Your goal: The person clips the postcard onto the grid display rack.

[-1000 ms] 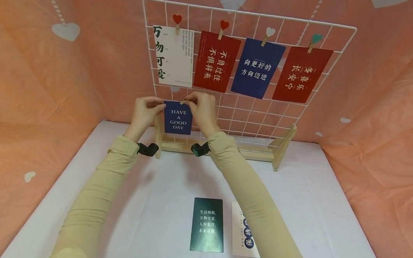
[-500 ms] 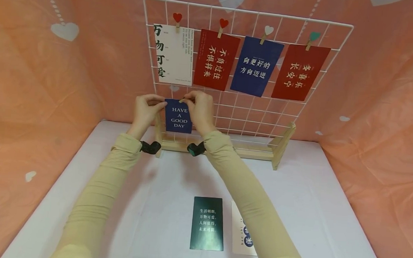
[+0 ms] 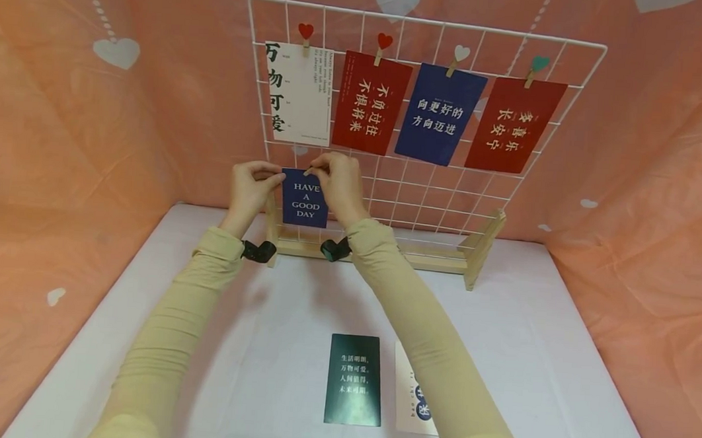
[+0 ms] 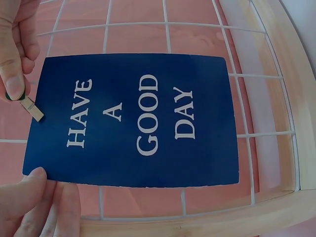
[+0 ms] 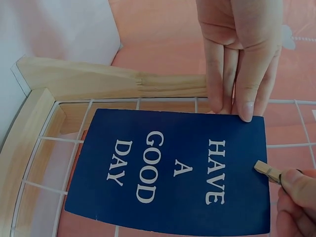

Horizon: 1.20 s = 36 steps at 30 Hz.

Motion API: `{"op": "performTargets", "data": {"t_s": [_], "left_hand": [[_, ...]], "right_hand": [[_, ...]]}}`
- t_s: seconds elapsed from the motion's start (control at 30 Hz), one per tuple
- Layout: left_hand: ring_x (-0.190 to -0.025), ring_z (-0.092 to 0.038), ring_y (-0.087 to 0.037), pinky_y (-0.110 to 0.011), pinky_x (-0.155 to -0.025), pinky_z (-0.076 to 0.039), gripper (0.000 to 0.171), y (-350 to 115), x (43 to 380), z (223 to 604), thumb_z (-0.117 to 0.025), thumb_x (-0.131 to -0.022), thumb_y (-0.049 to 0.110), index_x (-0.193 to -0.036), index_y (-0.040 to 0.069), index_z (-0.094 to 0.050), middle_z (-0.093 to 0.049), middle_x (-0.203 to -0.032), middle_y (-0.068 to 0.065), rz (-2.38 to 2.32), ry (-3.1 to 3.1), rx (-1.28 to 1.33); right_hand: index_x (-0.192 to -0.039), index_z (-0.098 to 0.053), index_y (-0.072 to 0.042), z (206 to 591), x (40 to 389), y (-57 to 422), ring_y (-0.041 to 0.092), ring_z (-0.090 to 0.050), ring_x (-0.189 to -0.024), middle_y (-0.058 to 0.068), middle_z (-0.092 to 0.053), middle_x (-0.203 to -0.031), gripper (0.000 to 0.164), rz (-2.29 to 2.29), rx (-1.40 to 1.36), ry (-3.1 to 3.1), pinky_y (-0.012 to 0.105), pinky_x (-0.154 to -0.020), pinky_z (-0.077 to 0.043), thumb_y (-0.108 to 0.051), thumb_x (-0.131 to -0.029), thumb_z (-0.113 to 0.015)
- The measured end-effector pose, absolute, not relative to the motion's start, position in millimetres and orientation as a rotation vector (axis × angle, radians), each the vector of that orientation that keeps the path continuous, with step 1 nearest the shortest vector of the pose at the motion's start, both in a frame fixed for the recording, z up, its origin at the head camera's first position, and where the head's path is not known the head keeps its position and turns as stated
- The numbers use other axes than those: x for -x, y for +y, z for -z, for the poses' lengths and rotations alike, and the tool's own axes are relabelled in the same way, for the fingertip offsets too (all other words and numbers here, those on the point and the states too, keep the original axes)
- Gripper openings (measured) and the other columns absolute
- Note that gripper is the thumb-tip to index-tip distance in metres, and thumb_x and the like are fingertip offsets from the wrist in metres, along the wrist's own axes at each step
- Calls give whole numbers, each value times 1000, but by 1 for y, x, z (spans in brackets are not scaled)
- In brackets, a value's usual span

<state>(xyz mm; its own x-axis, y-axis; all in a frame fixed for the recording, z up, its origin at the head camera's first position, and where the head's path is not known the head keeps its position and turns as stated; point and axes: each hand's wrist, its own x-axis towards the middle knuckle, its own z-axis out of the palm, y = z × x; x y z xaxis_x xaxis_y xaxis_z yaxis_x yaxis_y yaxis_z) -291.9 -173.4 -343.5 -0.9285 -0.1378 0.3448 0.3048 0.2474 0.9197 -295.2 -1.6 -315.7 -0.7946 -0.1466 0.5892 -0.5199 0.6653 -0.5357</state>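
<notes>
A dark blue card (image 3: 305, 200) with "HAVE A GOOD DAY" in white is held against the lower left of a white wire grid rack (image 3: 443, 24). My left hand (image 3: 248, 190) pinches the card's upper left corner, thumb (image 4: 30, 186) in front and fingers behind. My right hand (image 3: 342, 185) pinches a small wooden clothespin (image 5: 268, 172) between thumb and forefinger. The clothespin's tip overlaps the card's top edge, as both wrist views show. A bit of dark green shows under the right fingertips in the left wrist view.
Along the rack's top, a white card (image 3: 308, 121), two red cards (image 3: 346, 129) and a blue card (image 3: 426, 143) hang from heart-topped clothespins. A green card (image 3: 353, 407) and a partly hidden white card (image 3: 404, 407) lie on the white table. Wooden feet (image 3: 481, 252) support the rack.
The head view shifts slightly. Both hands stay at the blue card's top edge, with the clothespin and card in nearly the same place.
</notes>
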Motion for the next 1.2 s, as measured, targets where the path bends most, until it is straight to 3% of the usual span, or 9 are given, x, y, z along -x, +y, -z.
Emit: {"op": "performTargets", "data": {"t_s": [0.5, 0.7, 0.97, 1.2], "left_hand": [[-79, -67, -15, -36, -79, -57, 18, -174, 291, 346, -68, -88, 2, -104, -7, -69, -68, -98, -23, 1708, -2175, 137], [-85, -67, -20, -33, -81, -56, 21, -175, 290, 346, -67, -88, 0, -107, -9, -67, -66, -102, -27, 1717, -2184, 167], [-82, -66, -15, -33, -80, -56, 20, -174, 289, 345, -67, -87, -2, -106, -8, -68, -66, -101, -25, 1694, -2185, 189], [-89, -66, -26, -32, -81, -56, 21, -173, 285, 343, -66, -88, -3, -108, -9, -67, -65, -103, -28, 1688, -2193, 203]], "right_hand": [[-97, -75, -2, 317, 297, 0, 13, -66, -78, 5, -72, -90, 14, -1055, -573, -2347, 17, -71, -52, -12, -87, -70], [-106, -73, -2, 321, 295, 2, 13, -67, -90, 6, -71, -100, 18, -1109, -578, -2366, 14, -79, -51, -8, -91, -65], [-120, -66, -2, 326, 294, 9, 17, -66, -100, 11, -67, -114, 28, -1158, -616, -2317, 15, -83, -50, -2, -93, -61], [-118, -68, -3, 329, 294, 11, 15, -66, -98, 9, -68, -112, 26, -1164, -620, -2279, 14, -81, -51, -4, -93, -62]]}}
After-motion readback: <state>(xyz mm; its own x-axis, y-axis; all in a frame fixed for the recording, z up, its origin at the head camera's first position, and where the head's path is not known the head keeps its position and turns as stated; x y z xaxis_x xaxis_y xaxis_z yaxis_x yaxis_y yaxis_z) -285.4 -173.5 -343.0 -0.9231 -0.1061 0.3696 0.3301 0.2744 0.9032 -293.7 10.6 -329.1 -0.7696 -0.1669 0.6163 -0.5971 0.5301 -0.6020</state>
